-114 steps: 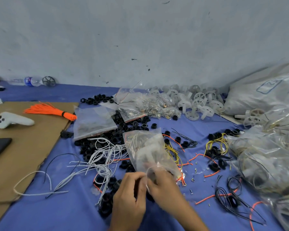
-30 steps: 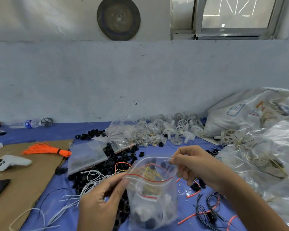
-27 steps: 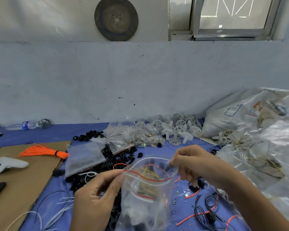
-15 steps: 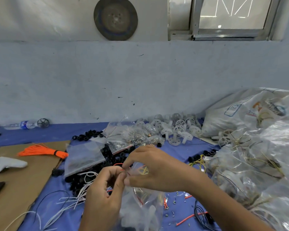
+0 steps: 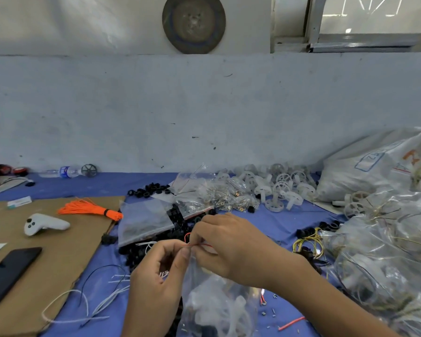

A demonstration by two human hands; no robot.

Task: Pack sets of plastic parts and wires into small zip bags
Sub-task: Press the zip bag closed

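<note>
A small clear zip bag (image 5: 216, 305) with a red seal strip hangs in front of me, filled with white plastic parts, black rings and wires. My left hand (image 5: 156, 285) pinches the bag's top edge at its left end. My right hand (image 5: 231, 249) pinches the same red strip right beside it, fingertips nearly touching the left thumb. The bag's mouth is pressed together between the fingers. Loose white wires (image 5: 107, 293), black rings (image 5: 153, 190) and white plastic wheels (image 5: 280, 190) lie on the blue cloth (image 5: 284, 222).
A cardboard sheet (image 5: 66, 251) at the left carries a phone (image 5: 7, 273), a white controller (image 5: 44, 224) and an orange wire bundle (image 5: 90, 210). Empty zip bags (image 5: 144, 220) lie mid-table. Large clear sacks of packed bags (image 5: 389, 251) fill the right side.
The bag's mouth, held wide apart a second ago, is now pressed together. My right hand has moved left along the seal strip until it meets my left hand.
</note>
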